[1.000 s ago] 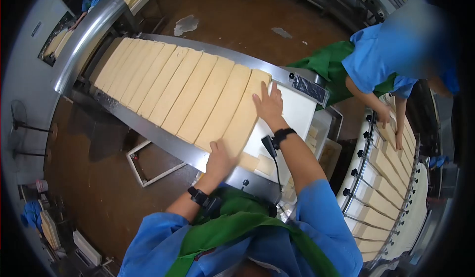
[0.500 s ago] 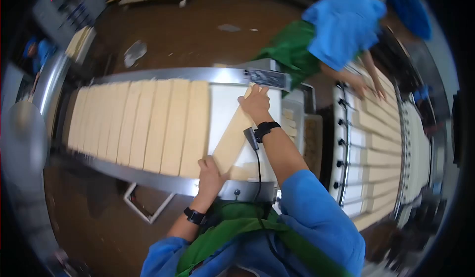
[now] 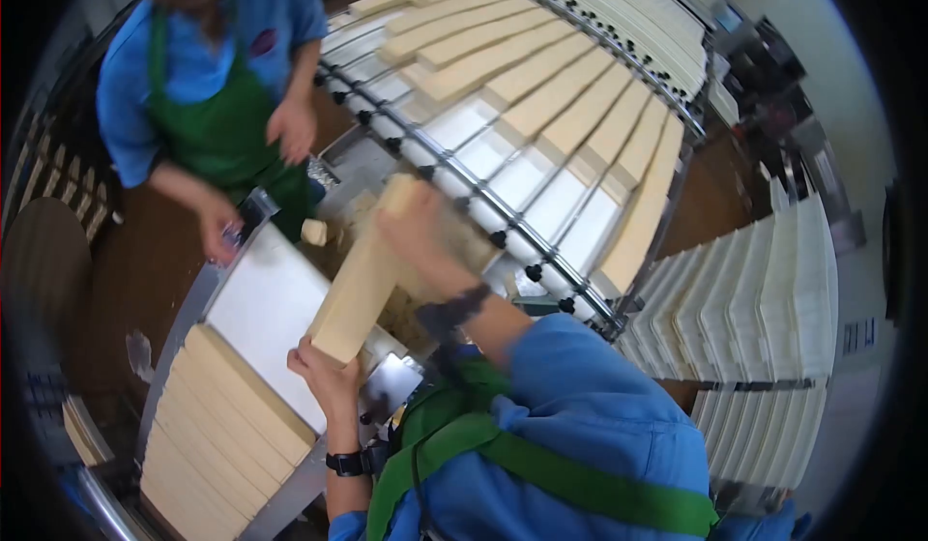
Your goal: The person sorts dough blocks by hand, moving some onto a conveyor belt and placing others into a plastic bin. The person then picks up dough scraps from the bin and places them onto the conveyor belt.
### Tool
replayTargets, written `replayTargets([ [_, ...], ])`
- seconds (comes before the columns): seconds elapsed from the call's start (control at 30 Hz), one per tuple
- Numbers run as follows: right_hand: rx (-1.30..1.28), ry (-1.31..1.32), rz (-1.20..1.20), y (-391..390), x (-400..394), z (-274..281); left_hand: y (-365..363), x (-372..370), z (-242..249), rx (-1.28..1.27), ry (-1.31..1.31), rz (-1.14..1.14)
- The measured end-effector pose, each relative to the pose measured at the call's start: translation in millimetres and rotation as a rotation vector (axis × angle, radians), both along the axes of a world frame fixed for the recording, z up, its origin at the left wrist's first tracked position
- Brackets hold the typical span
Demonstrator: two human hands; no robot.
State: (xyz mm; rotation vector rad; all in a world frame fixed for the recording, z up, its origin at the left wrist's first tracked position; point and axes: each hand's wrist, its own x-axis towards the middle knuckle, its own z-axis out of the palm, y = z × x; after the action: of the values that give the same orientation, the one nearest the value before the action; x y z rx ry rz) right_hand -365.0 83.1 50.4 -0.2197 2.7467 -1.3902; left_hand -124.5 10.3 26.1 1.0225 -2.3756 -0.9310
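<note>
Long pale slab (image 3: 362, 275) lifted clear of white belt (image 3: 266, 319), tilted toward 1 o'clock. Left hand (image 3: 324, 372) cupping lower end, fingers curled around it; right hand (image 3: 420, 241) gripping upper end, blurred. Rack of slabs (image 3: 541, 106) at 1 o'clock; co-worker (image 3: 208, 87) at 10 o'clock.

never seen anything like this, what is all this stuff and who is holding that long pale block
This is one picture from a camera worn on a person's head, looking down at their own arms in blue sleeves and a green apron. Both hands hold one long pale slab: the left hand grips its near end, and the right hand, blurred, is on its far end. Below it a white belt carries a row of similar slabs. Ahead, a curved conveyor of white trays holds more slabs laid side by side. To the right stand white racks. A co-worker in the same clothing stands at the upper left.
</note>
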Motion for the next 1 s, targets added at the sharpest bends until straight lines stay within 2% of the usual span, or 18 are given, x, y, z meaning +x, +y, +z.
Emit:
replayTargets([
  [0.1,0.038,0.141,-0.166,119.2,-45.9,6.9,35.9,-50.9,47.6,-0.009,0.069,-0.289],
  [0.13,0.029,0.108,-0.267,154.5,-52.4,16.3,51.4,-66.6,63.7,0.021,0.093,-0.395],
  [0.2,0.167,-0.009,-0.392,225.9,-70.7,22.9,82.0,-90.1,85.9,0.057,0.113,-0.611],
  [0.27,0.288,-0.115,-0.421,289.8,-89.4,15.6,111.2,-106.0,98.2,0.074,0.094,-0.827],
  [0.37,0.764,-0.220,-0.288,329.8,-93.6,33.9,146.2,-123.4,100.0,0.371,-0.031,-1.120],
  [0.47,0.756,-0.181,-0.148,358.3,-127.1,7.3,168.1,-133.3,99.9,0.424,-0.190,-1.211],
  [0.67,0.775,-0.233,-0.132,374.9,-163.5,-2.6,183.7,-159.5,87.7,0.427,-0.094,-1.201],
  [0.77,0.792,-0.316,-0.077,376.6,-162.3,20.6,190.2,-170.0,91.3,0.454,-0.156,-1.183],
  [0.87,0.783,-0.291,-0.153,390.7,-176.5,-7.4,195.5,-179.5,91.9,0.462,-0.189,-1.174],
  [0.97,0.832,0.086,-0.212,399.2,-174.7,-36.7,201.6,-189.1,77.8,0.384,-0.103,-1.212],
  [1.0,0.813,0.108,-0.228,398.3,-173.5,-34.5,204.3,-192.2,73.2,0.349,-0.059,-1.230],
])
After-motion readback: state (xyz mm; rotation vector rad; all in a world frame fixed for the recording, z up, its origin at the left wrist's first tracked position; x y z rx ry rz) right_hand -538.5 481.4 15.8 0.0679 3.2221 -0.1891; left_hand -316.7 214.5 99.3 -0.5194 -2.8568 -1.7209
